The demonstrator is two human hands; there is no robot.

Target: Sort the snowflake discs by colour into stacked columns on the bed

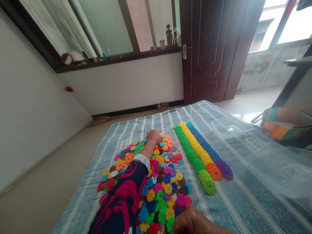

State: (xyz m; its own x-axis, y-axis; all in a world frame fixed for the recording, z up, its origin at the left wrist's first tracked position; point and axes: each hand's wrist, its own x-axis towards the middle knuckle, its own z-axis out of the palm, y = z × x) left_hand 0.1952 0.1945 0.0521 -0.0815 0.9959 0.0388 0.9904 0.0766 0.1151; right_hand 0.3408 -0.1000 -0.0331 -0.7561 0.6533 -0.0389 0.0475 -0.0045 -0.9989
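Note:
My left hand [153, 136] reaches to the far end of a spread of colourful notched plastic snowflake discs [168, 188]. Its fingers are curled closed at an orange snowflake disc [161, 135], which shows at their edge. At the bottom of the view is my right hand [191, 222], by the near end of the discs. Its fingers bend inward, and whatever they hold is hidden. To the right of the loose discs lie long overlapping rows: a green row [191, 152], a yellow row [196, 143] ending in orange, and a blue row [204, 139] ending in purple.
Striped bedding [234, 195] lies under everything. On its right are a clear plastic container [231, 128] and a larger transparent one [285, 169]. An orange and green bag [285, 126] sits beyond. A dark door [207, 48] and a window ledge [122, 58] with bottles stand behind.

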